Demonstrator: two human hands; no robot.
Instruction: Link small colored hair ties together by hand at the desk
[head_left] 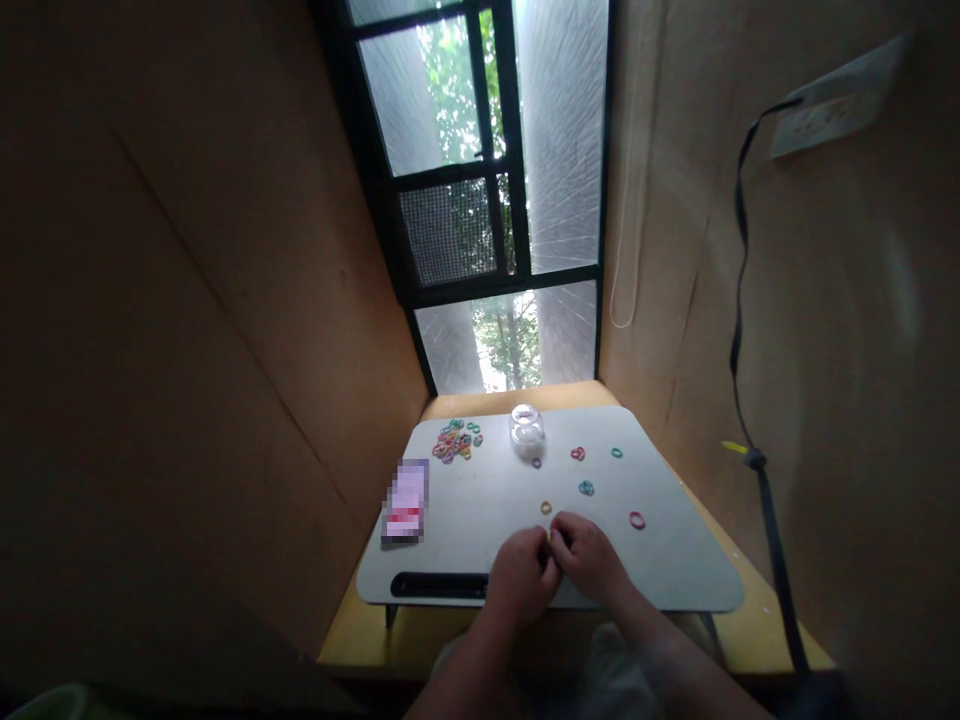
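My left hand (523, 575) and my right hand (589, 555) meet near the front edge of a small grey lap table (675, 560). Both have their fingers curled and pinched together around something tiny that looks like a small ring, too small to name. A yellow ring (546, 508) lies just beyond my fingers. A pink ring (637, 520) lies to the right. Further back lie a blue ring (586, 488), a red ring (577, 453), a green ring (616, 452) and a purple ring (536, 462). A pile of several coloured rings (455, 440) sits at the back left.
A clear round jar (526, 428) stands at the back middle of the table. A phone (406, 500) lies on the left side. Brown board walls close in left and right, a window ahead. A black cable (742, 300) hangs down the right wall.
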